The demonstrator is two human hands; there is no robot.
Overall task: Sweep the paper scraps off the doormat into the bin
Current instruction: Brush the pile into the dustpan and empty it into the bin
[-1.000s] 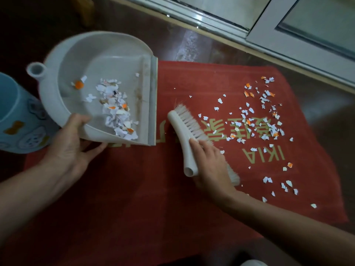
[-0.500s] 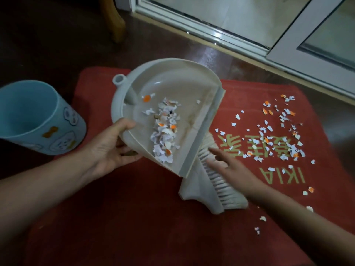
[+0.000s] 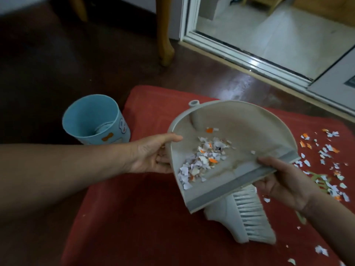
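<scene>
A dark reddish-brown floor (image 3: 48,73) fills the far left, glossy, with a pale glare patch (image 3: 238,87) near the threshold. A curved wooden furniture leg (image 3: 163,35) stands on it at the far middle. Right of that, a white door frame (image 3: 240,52) opens onto a pale floor beyond (image 3: 278,35).

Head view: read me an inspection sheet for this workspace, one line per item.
Surface: red doormat on a dark floor.
Job's things: dustpan held above the doormat, carrying a scrap pile; loose scraps on the doormat's right; brush lying on the doormat under the dustpan; blue bin upright, left of the doormat.
Clutter: nothing seen.
Hands: left hand grips the dustpan's rim; right hand grips its front lip.
Cables: nothing seen.
Surroundings: wooden leg; door frame.
</scene>
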